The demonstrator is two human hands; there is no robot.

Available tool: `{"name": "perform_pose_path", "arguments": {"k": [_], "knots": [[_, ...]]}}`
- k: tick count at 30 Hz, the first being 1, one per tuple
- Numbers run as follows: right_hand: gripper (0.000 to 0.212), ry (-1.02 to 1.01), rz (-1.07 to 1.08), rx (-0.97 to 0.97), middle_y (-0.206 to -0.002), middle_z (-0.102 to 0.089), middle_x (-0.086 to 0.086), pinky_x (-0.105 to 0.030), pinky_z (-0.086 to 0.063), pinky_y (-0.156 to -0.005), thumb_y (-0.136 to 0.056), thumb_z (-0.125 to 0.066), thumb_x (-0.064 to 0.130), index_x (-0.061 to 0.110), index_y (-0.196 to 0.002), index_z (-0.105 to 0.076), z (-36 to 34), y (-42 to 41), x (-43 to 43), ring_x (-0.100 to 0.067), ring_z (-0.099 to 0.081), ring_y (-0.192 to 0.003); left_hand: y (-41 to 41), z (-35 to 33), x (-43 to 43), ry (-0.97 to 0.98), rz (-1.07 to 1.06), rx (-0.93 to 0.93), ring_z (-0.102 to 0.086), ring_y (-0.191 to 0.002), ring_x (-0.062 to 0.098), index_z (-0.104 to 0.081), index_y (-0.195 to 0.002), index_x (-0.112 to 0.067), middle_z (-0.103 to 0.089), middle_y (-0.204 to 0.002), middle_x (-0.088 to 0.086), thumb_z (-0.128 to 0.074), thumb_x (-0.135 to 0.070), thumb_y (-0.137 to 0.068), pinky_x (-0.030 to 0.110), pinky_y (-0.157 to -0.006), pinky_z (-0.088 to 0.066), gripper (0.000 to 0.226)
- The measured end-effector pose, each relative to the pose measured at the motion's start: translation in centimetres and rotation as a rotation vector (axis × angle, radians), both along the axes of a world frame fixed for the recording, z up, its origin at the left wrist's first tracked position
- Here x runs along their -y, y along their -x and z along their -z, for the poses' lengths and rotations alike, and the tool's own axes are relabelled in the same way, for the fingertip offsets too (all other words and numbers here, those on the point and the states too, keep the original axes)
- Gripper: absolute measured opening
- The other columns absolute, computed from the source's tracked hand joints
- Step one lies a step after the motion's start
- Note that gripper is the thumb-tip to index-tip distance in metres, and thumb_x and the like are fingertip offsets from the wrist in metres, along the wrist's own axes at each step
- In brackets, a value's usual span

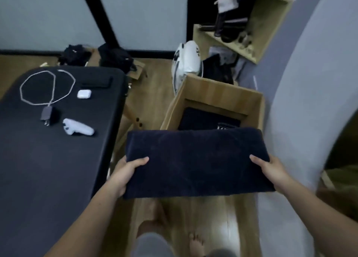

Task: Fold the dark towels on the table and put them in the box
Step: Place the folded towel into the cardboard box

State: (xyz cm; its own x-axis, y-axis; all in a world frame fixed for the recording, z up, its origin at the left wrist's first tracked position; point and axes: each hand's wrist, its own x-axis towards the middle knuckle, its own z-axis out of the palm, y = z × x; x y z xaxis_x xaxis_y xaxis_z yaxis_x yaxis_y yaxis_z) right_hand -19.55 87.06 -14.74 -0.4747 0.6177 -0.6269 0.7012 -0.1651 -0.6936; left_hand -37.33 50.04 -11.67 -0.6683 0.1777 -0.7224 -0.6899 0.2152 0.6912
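Note:
A folded dark navy towel (197, 161) hangs flat in the air over the near part of an open cardboard box (217, 94) on the floor. My left hand (126, 173) grips the towel's left end, thumb on top. My right hand (271, 171) grips its right end the same way. Inside the box lies another folded dark towel (203, 119). The black table (48, 159) is to the left, and no towel is visible on it.
On the table lie a white cable loop with a charger (46, 115), a white earbud case (84, 94) and a white controller (77, 129). Dark bags (114, 58) and a white bag (186, 63) sit on the wooden floor. A wooden shelf (257, 32) stands at the back right.

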Motion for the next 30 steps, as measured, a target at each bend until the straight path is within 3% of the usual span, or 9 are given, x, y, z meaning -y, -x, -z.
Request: {"name": "perform_pose_path", "arguments": {"k": [4, 6, 9, 13, 19, 23, 26, 30], "knots": [[0.013, -0.054, 0.165, 0.071, -0.1, -0.071, -0.007, -0.05, -0.055, -0.089, -0.092, -0.064, 0.025, 0.018, -0.103, -0.064, 1.9, 1.1, -3.3, -0.031, -0.067, -0.09, 6.0, 2.5, -7.5, 0.045, 0.138, -0.045, -0.07, -0.099, 0.026, -0.066, -0.114, -0.025, -0.074, -0.109, 0.002, -0.082, -0.021, -0.082, 0.039, -0.078, -0.056, 0.036], [0.017, -0.062, 0.208, 0.098, -0.099, -0.069, -0.003, -0.05, -0.054, -0.09, -0.094, -0.062, 0.024, 0.017, -0.108, -0.063, 3.2, 2.8, -4.7, -0.029, -0.066, -0.092, 9.4, 4.6, -11.2, 0.054, 0.185, -0.045, -0.069, -0.1, 0.025, -0.067, -0.112, -0.026, -0.074, -0.109, 0.001, -0.083, -0.022, -0.081, 0.039, -0.079, -0.056, 0.035], [0.018, -0.08, 0.259, 0.133, -0.108, -0.067, -0.005, -0.047, -0.052, -0.091, -0.095, -0.061, 0.022, 0.018, -0.112, -0.059, 5.8, 7.2, -7.1, -0.03, -0.064, -0.096, 15.2, 8.2, -16.8, 0.034, 0.215, -0.006, -0.066, -0.09, 0.019, -0.064, -0.107, -0.023, -0.07, -0.101, -0.003, -0.081, -0.019, -0.084, 0.032, -0.07, -0.051, 0.029], [0.035, -0.105, 0.29, 0.157, -0.117, -0.063, -0.005, -0.049, -0.05, -0.097, -0.097, -0.06, 0.024, 0.016, -0.131, -0.056, 10.6, 13.0, -11.4, -0.032, -0.061, -0.105, 20.8, 13.8, -22.9, 0.072, 0.256, 0.009, -0.06, -0.083, 0.012, -0.058, -0.123, -0.018, -0.065, -0.104, -0.003, -0.076, -0.019, -0.089, 0.028, -0.066, -0.046, 0.039], [0.042, -0.04, 0.293, 0.241, -0.131, -0.059, -0.006, -0.056, -0.047, -0.102, -0.1, -0.056, 0.034, 0.022, -0.139, -0.047, 24.1, 20.8, -17.4, -0.035, -0.058, -0.115, 26.9, 26.8, -31.9, 0.165, 0.214, -0.006, -0.06, -0.104, 0.021, -0.057, -0.135, -0.023, -0.064, -0.113, -0.006, -0.071, -0.021, -0.095, 0.04, -0.089, -0.048, 0.043], [0.051, -0.038, 0.27, 0.245, -0.138, -0.055, -0.004, -0.049, -0.047, -0.103, -0.1, -0.054, 0.038, 0.02, -0.145, -0.041, 34.7, 23.6, -22.0, -0.031, -0.055, -0.119, 29.7, 37.1, -36.0, 0.266, 0.236, -0.054, -0.059, -0.118, 0.024, -0.056, -0.138, -0.025, -0.063, -0.131, -0.002, -0.07, -0.025, -0.095, 0.046, -0.103, -0.048, 0.045], [0.066, -0.034, 0.234, 0.247, -0.152, -0.043, -0.003, -0.047, -0.041, -0.112, -0.098, -0.054, 0.044, 0.02, -0.155, -0.028, 42.6, 25.5, -25.2, -0.029, -0.046, -0.134, 32.5, 44.8, -38.2, 0.329, 0.332, -0.132, -0.059, -0.121, 0.023, -0.058, -0.138, -0.029, -0.063, -0.133, -0.006, -0.072, -0.034, -0.093, 0.048, -0.107, -0.047, 0.047], [0.063, -0.034, 0.253, 0.304, -0.156, -0.037, -0.007, -0.044, -0.037, -0.114, -0.102, -0.047, 0.039, 0.018, -0.156, -0.023, 52.3, 26.7, -28.6, -0.032, -0.041, -0.138, 35.1, 53.6, -40.1, 0.397, 0.355, -0.219, -0.053, -0.13, 0.027, -0.052, -0.143, -0.023, -0.058, -0.141, 0.001, -0.07, -0.038, -0.093, 0.048, -0.112, -0.042, 0.055]]}}
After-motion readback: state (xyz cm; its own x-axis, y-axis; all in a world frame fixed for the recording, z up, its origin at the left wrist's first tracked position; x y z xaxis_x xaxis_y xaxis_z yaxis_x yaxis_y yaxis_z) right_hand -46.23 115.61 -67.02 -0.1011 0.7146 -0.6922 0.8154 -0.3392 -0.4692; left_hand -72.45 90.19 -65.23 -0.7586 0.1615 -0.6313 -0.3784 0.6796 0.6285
